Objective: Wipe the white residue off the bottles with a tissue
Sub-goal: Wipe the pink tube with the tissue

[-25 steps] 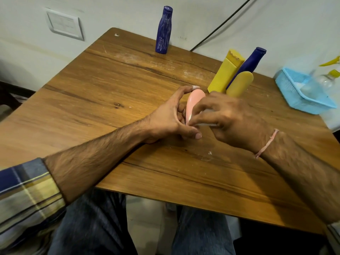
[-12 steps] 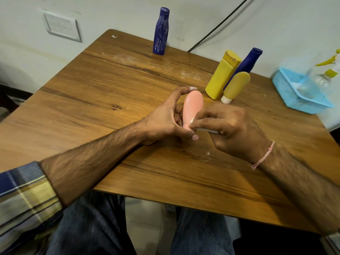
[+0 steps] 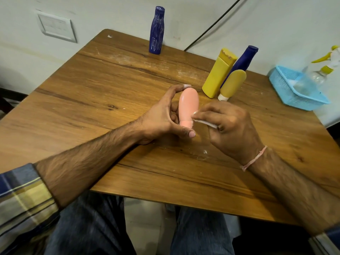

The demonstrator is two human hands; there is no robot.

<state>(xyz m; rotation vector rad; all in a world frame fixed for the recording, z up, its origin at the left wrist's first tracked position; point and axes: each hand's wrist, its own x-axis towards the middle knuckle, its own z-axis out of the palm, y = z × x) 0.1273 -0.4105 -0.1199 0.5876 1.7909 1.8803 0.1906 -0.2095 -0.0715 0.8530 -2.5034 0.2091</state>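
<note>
A pink bottle (image 3: 189, 105) stands cap-down at the middle of the wooden table (image 3: 110, 92). My left hand (image 3: 161, 116) grips it, forefinger on its top and thumb at the cap. My right hand (image 3: 230, 129) pinches a folded white tissue (image 3: 205, 123) against the bottle's neck, just above the cap. Behind them stand a yellow square bottle (image 3: 217, 74), a small yellow bottle (image 3: 232, 84) on its white cap and a dark blue bottle (image 3: 242, 61). Another blue bottle (image 3: 156, 32) streaked with white residue stands at the far edge.
A light blue plastic basket (image 3: 287, 92) holding a clear spray bottle (image 3: 316, 74) sits at the right edge. White smears mark the wood near the far side and a small fleck (image 3: 205, 151) lies by my right wrist. A black cable (image 3: 211, 26) runs up the wall.
My right hand with the tissue has slid down the pink bottle from its body to the neck near the cap. The left hand keeps its grip.
</note>
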